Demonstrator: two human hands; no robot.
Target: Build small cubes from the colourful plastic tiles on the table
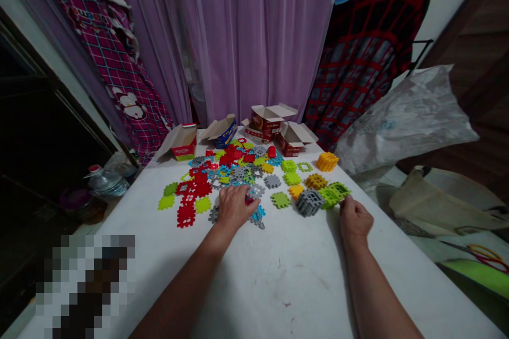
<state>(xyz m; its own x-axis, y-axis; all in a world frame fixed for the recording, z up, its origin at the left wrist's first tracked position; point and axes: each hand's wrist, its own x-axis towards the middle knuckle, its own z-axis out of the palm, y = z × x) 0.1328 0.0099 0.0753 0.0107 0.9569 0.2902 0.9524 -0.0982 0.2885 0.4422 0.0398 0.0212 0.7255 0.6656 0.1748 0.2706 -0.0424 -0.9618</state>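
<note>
My left hand [236, 205] rests palm down on a scatter of flat interlocking plastic tiles [228, 169], its fingers curled over a red tile [249, 200] among grey ones. My right hand [353, 218] lies on the white table [278, 270], fingers bent, touching the edge of a lime green built cube [334, 194]. A grey built cube [309, 202] stands just left of the green one. An orange cube [327, 161] sits farther back, with yellow pieces [316, 181] between.
Several opened red and blue cardboard boxes [270, 119] stand at the table's far edge before a purple curtain. A plastic bottle [105, 180] lies off the left edge. A large plastic bag [405, 116] and cloth bags sit to the right.
</note>
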